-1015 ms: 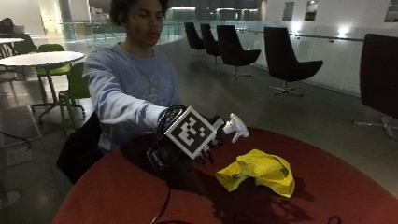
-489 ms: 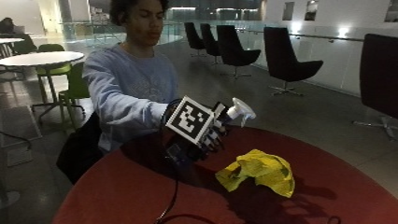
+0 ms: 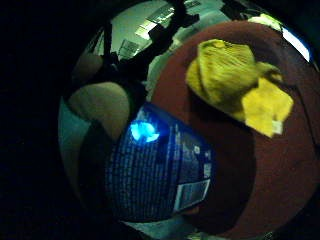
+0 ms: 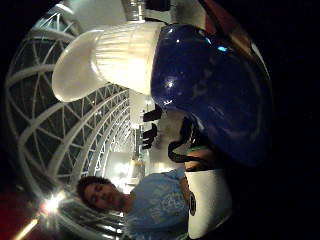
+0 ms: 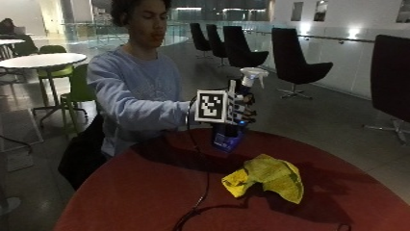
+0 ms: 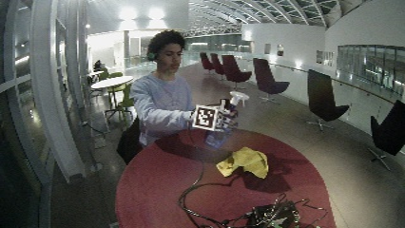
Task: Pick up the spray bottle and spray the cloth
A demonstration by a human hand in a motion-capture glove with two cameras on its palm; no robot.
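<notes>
My gloved right hand (image 5: 241,111) grips the spray bottle (image 5: 228,137) around its neck and holds it upright over the far side of the red round table (image 5: 128,192). The bottle has a blue labelled body and a white spray head (image 5: 252,75), whose nozzle points to the person's left. The yellow cloth (image 5: 267,175) lies crumpled on the table, in front of and below the bottle. In the little finger side palm view the blue label (image 3: 150,170) is close, with the cloth (image 3: 235,85) beyond it. The thumb side palm view shows the bottle's shoulder (image 4: 210,85) and white head (image 4: 105,55).
A black cable (image 5: 200,202) runs from the hand across the table toward the near edge, where dark gear with wires (image 6: 272,216) sits. Black chairs (image 5: 293,60) stand well behind the table. The person's other hand is out of sight.
The hand has lifted the spray bottle higher, so its white head now stands well above the table. The cloth has not moved.
</notes>
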